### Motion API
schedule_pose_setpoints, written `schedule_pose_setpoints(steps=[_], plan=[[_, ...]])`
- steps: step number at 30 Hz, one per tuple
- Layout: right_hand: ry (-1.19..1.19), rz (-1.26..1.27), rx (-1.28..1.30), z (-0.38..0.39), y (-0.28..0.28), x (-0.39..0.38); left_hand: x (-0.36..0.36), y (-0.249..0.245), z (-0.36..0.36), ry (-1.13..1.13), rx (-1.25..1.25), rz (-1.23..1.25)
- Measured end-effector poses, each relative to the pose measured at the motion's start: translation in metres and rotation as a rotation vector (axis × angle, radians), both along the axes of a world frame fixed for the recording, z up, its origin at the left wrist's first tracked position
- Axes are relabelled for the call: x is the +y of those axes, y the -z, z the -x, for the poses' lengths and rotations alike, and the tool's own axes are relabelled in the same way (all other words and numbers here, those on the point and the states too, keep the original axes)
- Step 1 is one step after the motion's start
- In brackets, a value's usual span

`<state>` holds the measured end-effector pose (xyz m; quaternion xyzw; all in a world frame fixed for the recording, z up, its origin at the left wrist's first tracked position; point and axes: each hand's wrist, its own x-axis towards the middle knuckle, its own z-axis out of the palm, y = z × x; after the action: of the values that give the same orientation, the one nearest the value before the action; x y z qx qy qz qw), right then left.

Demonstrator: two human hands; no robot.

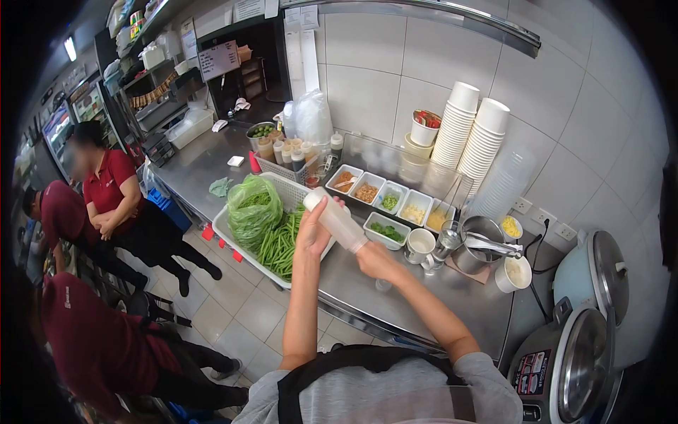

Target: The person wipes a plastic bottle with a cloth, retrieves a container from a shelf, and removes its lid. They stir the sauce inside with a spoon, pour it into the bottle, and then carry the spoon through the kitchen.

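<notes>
A translucent whitish squeeze bottle point(337, 220) is held tilted in front of me, above the counter's front edge. My left hand point(314, 225) is closed around its upper end. At the lower end, my right hand point(376, 261) wraps the bottle and hides its tip. Just left of the hands, a white basket point(224, 227) holds green beans point(280, 247) and a green plastic bag point(254, 215) with more beans. Past my right hand stand a tub of chopped green herbs point(387, 232) and a white mug point(419, 244).
Behind lie a row of topping tubs point(389, 198), stacked paper bowls point(455, 127) and a steel pot point(482, 244) with utensils. Rice cookers point(565, 360) stand at right. Sauce bottles point(282, 150) fill a caddy. Several people in maroon shirts point(116, 177) are on the left.
</notes>
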<state>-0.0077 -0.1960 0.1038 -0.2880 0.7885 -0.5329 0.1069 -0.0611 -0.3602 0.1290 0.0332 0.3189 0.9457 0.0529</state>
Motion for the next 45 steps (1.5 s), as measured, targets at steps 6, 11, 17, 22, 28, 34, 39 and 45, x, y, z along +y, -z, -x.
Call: schedule_pose_setpoints(steps=[6, 11, 17, 22, 28, 34, 39, 45], plan=[[-0.227, 0.922, -0.755, -0.027, -0.020, -0.008, -0.001, 0.001, -0.012, 0.165, 0.414, -0.208], [0.021, 0.140, -0.230, -0.017, -0.014, -0.009, -0.010, 0.005, -0.002, 0.060, -0.018, -0.180], [-0.236, 1.006, -0.687, -0.032, -0.028, -0.022, -0.007, -0.001, -0.012, 0.225, 0.361, -0.353], [-0.156, 0.656, -0.340, -0.017, -0.020, -0.023, -0.010, -0.004, -0.009, 0.031, 0.101, -0.112], [-0.075, 0.958, -0.583, -0.039, -0.026, -0.031, -0.020, -0.005, -0.004, -0.093, 0.169, -0.188], [0.296, 0.036, 0.897, -0.017, -0.017, -0.030, -0.012, -0.005, -0.010, -0.003, 0.143, -0.363], [0.124, 0.500, 0.080, -0.029, -0.005, -0.043, -0.004, 0.001, -0.004, -0.167, 0.122, -0.280], [0.029, 1.122, -0.628, -0.018, -0.010, -0.029, -0.020, 0.008, -0.007, -0.059, 0.439, -0.251]])
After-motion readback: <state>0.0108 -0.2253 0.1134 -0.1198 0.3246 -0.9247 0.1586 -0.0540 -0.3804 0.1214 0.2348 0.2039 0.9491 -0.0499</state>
